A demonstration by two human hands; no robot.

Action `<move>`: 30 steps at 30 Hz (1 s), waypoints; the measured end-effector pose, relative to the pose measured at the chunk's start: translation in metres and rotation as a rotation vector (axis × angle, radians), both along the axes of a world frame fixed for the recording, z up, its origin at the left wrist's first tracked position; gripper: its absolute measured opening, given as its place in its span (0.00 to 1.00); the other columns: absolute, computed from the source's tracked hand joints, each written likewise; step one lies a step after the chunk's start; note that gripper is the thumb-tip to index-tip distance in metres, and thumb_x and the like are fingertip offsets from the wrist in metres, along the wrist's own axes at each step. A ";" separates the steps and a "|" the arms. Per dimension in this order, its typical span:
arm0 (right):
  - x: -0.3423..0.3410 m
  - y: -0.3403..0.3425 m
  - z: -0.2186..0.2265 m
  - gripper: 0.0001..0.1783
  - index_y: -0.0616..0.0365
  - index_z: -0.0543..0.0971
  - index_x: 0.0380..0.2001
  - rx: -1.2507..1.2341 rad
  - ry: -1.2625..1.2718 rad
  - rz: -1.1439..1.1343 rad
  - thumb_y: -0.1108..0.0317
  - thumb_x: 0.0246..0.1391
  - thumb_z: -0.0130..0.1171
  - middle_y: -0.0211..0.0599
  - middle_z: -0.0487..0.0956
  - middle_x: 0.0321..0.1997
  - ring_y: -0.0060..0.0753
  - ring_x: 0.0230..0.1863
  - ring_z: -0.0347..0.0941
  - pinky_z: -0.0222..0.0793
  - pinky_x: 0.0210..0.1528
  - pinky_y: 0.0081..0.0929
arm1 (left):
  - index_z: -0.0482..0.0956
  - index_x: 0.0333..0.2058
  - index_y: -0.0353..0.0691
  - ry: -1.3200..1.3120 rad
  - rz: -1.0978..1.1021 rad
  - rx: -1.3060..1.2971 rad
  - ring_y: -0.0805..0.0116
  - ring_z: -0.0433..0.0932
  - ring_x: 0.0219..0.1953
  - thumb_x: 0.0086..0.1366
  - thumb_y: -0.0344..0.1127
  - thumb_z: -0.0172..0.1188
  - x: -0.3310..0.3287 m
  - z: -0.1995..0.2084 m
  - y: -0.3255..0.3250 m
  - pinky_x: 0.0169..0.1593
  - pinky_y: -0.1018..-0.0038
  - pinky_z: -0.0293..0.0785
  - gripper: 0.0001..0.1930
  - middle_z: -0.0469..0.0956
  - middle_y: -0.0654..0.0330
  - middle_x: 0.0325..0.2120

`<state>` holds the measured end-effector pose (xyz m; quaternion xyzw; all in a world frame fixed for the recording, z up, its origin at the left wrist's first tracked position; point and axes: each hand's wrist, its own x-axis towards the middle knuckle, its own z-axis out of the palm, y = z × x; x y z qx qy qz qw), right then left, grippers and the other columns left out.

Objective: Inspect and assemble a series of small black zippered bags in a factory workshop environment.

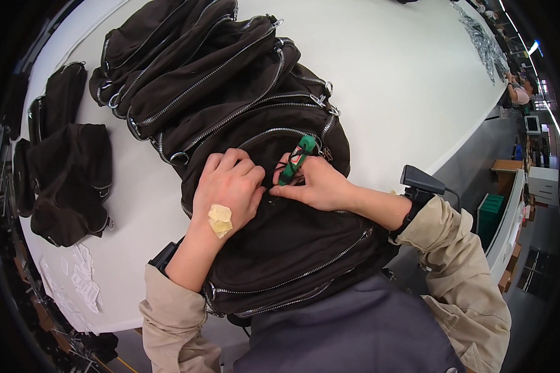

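Note:
A dark brown fabric bag (292, 242) with metal zips lies in front of me, its near end against my lap. My left hand (227, 189), with pale tape patches on its back, rests on the bag; its fingers are curled and pinch the fabric at the middle. Close by on the right, my right hand (320, 181) is closed round a small green tool (297, 160) with a red and white label and dark cord around it. The tool points up and away from the cloth. My right thumb and fingertip meet near the left fingertips; whatever lies between them is too small to make out.
Several similar bags (199, 81) overlap in a row beyond, and more dark bags (71, 180) lie at the left. White paper slips (81, 280) are scattered on the pale table (404, 81) at the near left. Silvery pieces (482, 43) lie at the far right, near another person (519, 93).

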<state>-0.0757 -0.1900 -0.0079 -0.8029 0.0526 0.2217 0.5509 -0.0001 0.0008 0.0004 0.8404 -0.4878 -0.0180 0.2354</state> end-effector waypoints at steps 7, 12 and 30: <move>0.000 0.001 -0.003 0.13 0.60 0.74 0.32 -0.022 0.035 0.003 0.66 0.51 0.68 0.27 0.75 0.32 0.21 0.35 0.74 0.72 0.41 0.23 | 0.75 0.22 0.44 -0.002 -0.001 -0.002 0.65 0.72 0.43 0.42 0.33 0.70 0.001 0.001 -0.001 0.47 0.67 0.66 0.11 0.76 0.65 0.29; -0.002 0.000 0.010 0.12 0.59 0.75 0.31 0.144 0.005 -0.032 0.67 0.51 0.68 0.27 0.76 0.32 0.21 0.34 0.74 0.71 0.41 0.22 | 0.77 0.23 0.43 0.031 -0.012 0.014 0.66 0.72 0.44 0.45 0.35 0.70 0.001 0.005 0.003 0.48 0.67 0.65 0.10 0.76 0.65 0.29; -0.016 -0.026 0.010 0.11 0.60 0.77 0.32 -0.002 -0.202 -0.213 0.65 0.51 0.66 0.30 0.76 0.33 0.27 0.32 0.73 0.70 0.37 0.25 | 0.80 0.23 0.33 -0.065 -0.083 0.199 0.57 0.67 0.55 0.46 0.31 0.62 -0.021 -0.003 -0.012 0.58 0.59 0.61 0.07 0.73 0.57 0.36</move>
